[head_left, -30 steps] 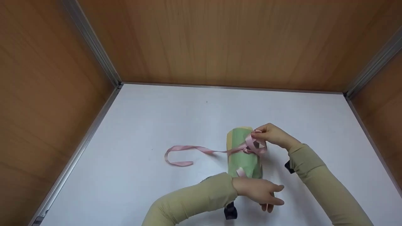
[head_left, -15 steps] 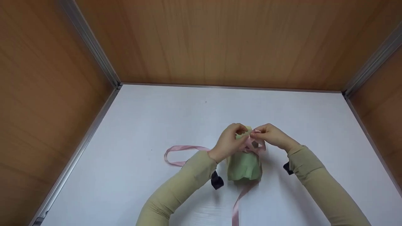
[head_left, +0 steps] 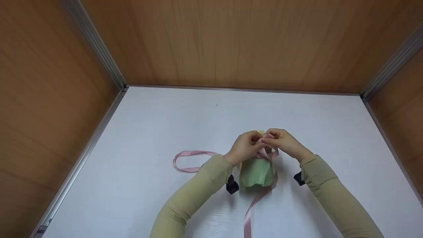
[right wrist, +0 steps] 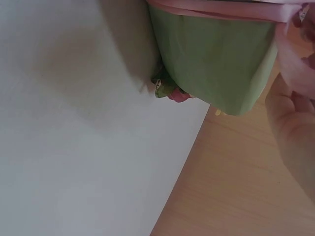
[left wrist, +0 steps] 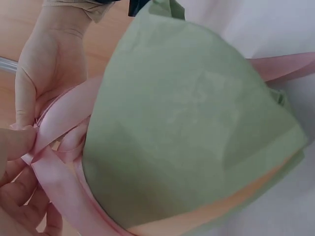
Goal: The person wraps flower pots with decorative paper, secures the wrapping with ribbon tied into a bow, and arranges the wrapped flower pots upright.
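A bouquet wrapped in green paper (head_left: pixel 256 172) lies on the white table, with a pink ribbon (left wrist: pixel 59 182) tied round its middle. At the knot, my right hand (head_left: pixel 286 143) pinches a loop of this ribbon between thumb and fingers. From the other side my left hand (head_left: pixel 244 147) pinches the ribbon at the same spot, its fingertips meeting those of the right. In the left wrist view the ribbon crosses over itself between both hands. A red flower with green leaves (right wrist: pixel 174 93) peeks out from the paper in the right wrist view.
One ribbon tail (head_left: pixel 191 153) curls on the table to the left, partly hidden by the left sleeve. Another tail (head_left: pixel 248 221) runs from under the bouquet toward the front edge. Wooden panels (head_left: pixel 211 43) with metal edging border the table at the back and sides.
My left hand has moved from in front of the bouquet up to the knot and now pinches the ribbon there. The right hand has stayed nearly in place, holding the loop.
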Action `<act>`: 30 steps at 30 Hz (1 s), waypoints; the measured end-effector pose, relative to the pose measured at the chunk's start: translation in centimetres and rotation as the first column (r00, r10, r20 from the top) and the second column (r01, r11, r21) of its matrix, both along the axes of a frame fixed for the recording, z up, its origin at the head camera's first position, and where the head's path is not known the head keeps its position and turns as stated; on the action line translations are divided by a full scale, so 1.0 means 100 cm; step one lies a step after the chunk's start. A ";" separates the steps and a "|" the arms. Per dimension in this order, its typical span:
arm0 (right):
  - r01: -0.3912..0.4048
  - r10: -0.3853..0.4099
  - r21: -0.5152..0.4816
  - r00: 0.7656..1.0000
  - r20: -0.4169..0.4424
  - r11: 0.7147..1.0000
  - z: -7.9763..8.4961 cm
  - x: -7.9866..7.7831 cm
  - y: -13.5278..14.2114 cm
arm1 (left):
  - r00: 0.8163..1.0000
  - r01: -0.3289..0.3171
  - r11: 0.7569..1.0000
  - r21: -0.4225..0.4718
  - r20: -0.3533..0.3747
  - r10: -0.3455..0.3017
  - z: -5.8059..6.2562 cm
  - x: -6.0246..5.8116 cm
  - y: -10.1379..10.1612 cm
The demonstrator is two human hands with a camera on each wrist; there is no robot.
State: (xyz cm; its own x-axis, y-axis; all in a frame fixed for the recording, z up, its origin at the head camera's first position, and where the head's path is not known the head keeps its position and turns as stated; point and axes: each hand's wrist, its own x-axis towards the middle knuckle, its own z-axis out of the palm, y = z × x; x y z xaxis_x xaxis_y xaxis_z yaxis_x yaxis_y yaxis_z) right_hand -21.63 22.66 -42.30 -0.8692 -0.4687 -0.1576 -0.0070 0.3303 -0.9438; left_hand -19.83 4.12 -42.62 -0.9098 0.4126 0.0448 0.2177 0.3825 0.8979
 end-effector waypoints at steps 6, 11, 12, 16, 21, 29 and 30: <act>-0.013 0.013 0.002 1.000 -0.002 1.000 -0.002 0.001 -0.001 | 0.999 -0.004 1.000 0.019 -0.048 0.005 -0.003 -0.001 -0.001; -0.022 0.022 -0.001 1.000 -0.001 1.000 -0.003 0.003 -0.002 | 0.998 -0.020 0.999 0.026 -0.061 0.022 -0.005 0.001 -0.001; -0.026 0.026 -0.003 1.000 0.000 1.000 -0.004 0.003 -0.001 | 0.998 -0.023 0.999 0.028 -0.066 0.025 -0.005 0.002 -0.001; -0.055 0.055 0.004 0.998 -0.012 0.999 -0.003 0.004 0.002 | 0.998 -0.029 0.998 0.048 -0.058 0.032 -0.006 0.004 0.000; -0.007 0.007 0.034 1.000 0.017 0.999 -0.002 0.002 0.011 | 1.000 -0.026 0.993 0.114 0.007 0.025 -0.007 0.006 0.000; 0.006 -0.007 0.117 1.000 0.007 0.993 -0.008 -0.005 0.019 | 0.992 0.036 0.971 0.236 0.105 -0.063 -0.009 0.008 -0.001; -0.002 0.002 0.131 1.000 -0.003 0.991 -0.008 -0.006 0.019 | 0.990 0.044 0.966 0.254 0.117 -0.076 -0.010 0.008 -0.001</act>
